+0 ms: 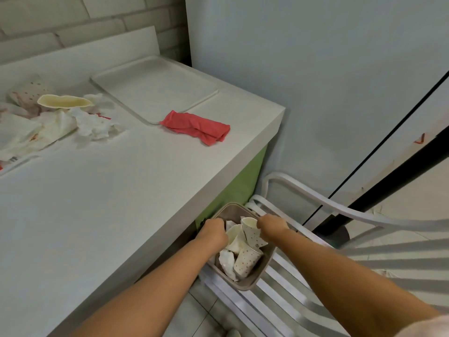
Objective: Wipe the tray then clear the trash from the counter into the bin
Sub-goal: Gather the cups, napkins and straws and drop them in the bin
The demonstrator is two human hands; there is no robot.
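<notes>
The left hand (213,231) and right hand (272,226) grip opposite rims of the part-filled bin (250,283), probably to steady or lift it. It sits on a chair (340,210) beside the desk (121,203). Trash (80,120) is heaped beside the tray (155,91), and a cloth (196,127) touches the tray's corner.

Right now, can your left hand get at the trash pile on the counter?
Probably not yet: the left hand holds the bin by its rim and must let go first. After that, the counter between it and the trash pile looks bare.
</notes>
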